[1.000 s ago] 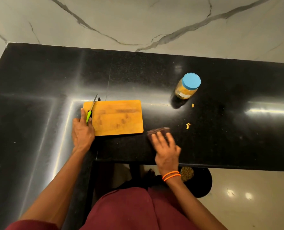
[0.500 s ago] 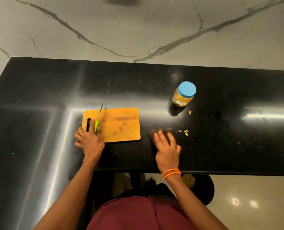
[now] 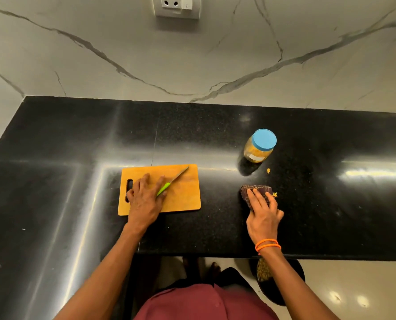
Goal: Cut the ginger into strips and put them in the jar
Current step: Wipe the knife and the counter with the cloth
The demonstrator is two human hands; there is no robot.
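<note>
Hands rest on the tabletop (image 3: 76, 139): left hand (image 3: 146, 197) lies flat on the board (image 3: 183, 197), touching the knife (image 3: 172, 180); right hand (image 3: 262, 212) presses a cloth (image 3: 246, 192). Jar (image 3: 259, 146) stands beyond the right hand, lid on, ginger bits (image 3: 268, 170) between.

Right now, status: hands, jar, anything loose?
Left hand on knife, flat on board. Right hand presses cloth. Jar lidded, upright. Scraps loose by jar.
</note>
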